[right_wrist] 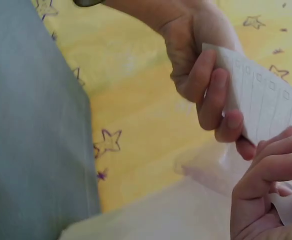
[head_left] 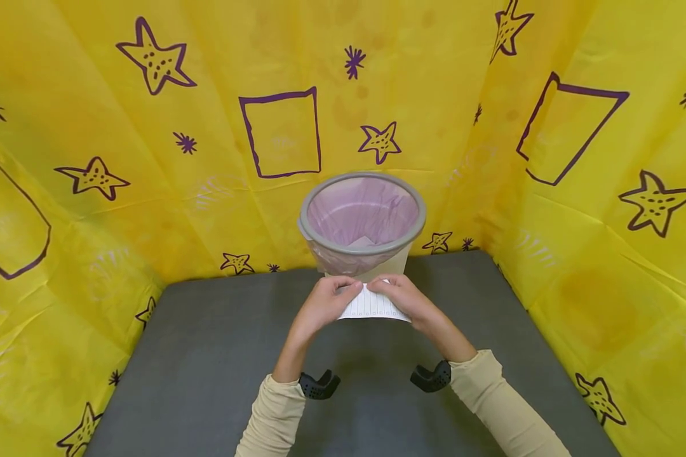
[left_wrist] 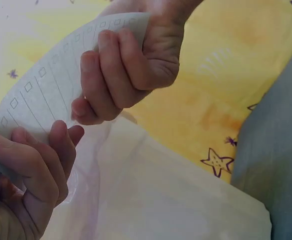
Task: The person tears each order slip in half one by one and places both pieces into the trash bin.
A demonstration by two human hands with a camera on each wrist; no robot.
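Observation:
A small white sheet of paper [head_left: 375, 306], printed with lines and a row of little boxes, is stretched between the two hands just in front of the bin. My left hand [head_left: 330, 299] grips one side of it, thumb on top and fingers curled underneath. On the other side my right hand [head_left: 404, 298] holds it the same way, the two thumbs close together at the far edge. Both wrist views show the paper [left_wrist: 46, 75] bowed, with fingertips of the left hand [left_wrist: 33, 165] and right hand [left_wrist: 118, 75] against its printed face.
A grey-rimmed waste bin [head_left: 304, 219] with a translucent pinkish liner stands at the back of the dark grey table [head_left: 223, 368]. A pale scrap [head_left: 361, 242] lies inside it. Yellow cloth walls [head_left: 217, 76] with purple stars enclose the back and sides.

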